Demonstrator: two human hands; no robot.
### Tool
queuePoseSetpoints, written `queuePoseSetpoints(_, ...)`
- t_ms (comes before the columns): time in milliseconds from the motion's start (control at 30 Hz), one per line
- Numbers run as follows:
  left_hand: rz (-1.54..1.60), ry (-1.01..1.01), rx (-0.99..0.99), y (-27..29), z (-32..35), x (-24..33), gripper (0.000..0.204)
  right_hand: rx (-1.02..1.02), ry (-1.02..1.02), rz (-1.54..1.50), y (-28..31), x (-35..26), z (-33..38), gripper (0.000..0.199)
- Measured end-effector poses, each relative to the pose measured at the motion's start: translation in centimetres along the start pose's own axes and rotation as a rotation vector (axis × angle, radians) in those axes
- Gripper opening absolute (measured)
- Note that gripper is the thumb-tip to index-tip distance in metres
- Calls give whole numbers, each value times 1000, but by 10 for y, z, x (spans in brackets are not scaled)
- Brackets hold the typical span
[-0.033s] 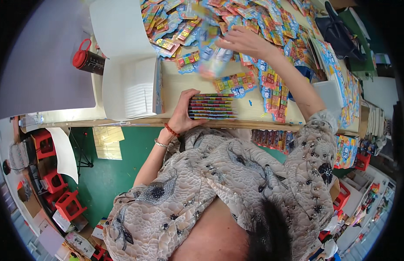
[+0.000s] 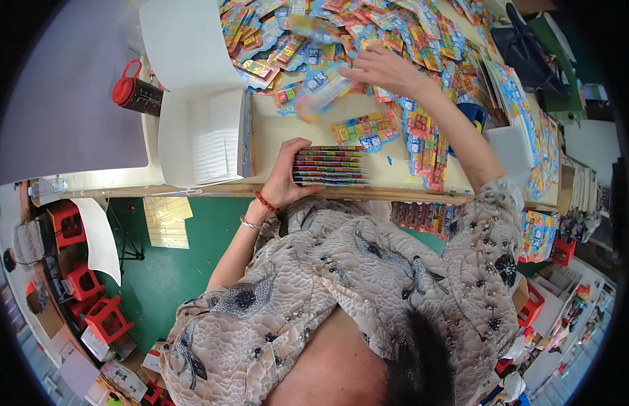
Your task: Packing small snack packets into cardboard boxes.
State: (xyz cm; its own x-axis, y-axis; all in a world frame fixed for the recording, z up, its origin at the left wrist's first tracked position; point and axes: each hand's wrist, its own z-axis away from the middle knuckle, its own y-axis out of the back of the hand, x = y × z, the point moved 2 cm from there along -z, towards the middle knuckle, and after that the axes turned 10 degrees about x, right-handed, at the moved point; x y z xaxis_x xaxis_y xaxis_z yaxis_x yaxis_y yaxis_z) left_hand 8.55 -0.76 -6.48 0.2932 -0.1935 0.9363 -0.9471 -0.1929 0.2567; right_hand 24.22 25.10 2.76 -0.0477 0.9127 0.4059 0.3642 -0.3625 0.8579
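My left hand [image 2: 282, 177] grips a thick stack of colourful flat packets [image 2: 331, 166], held on edge at the near edge of the wooden table [image 2: 274, 139]. A red bead bracelet and a silver bangle sit on that wrist. My right hand [image 2: 387, 68] reaches far out over a big loose pile of colourful packets [image 2: 422, 40] and pinches one blurred packet [image 2: 320, 93] at its fingertips. A single packet [image 2: 365, 128] lies flat on the table between both hands.
A white open box [image 2: 199, 128] stands left of the stack, with a red-lidded dark bottle [image 2: 133, 91] beyond it. A black bag [image 2: 524, 47] lies at the far right. More packets [image 2: 537, 233] are stacked at the right. Red stools [image 2: 91, 298] stand on the green floor.
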Motion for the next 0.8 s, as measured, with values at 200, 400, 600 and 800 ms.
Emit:
queuePoseSetpoints(200, -228, -184, 125, 0, -9, 21, 106, -133, -582, -635, 16, -59, 15, 14)
queuePoseSetpoints(400, 59, 53, 77, -4, 4, 0, 135, -463, -972, -1202, 29, -92, -8, 20)
queuePoseSetpoints(600, -186, -63, -18, 3, -7, 12, 105, -59, -421, -476, -28, -75, -30, 50)
queuePoseSetpoints(800, -267, -119, -78, 5, -23, 22, 93, -334, -436, -449, -51, -87, -50, 45)
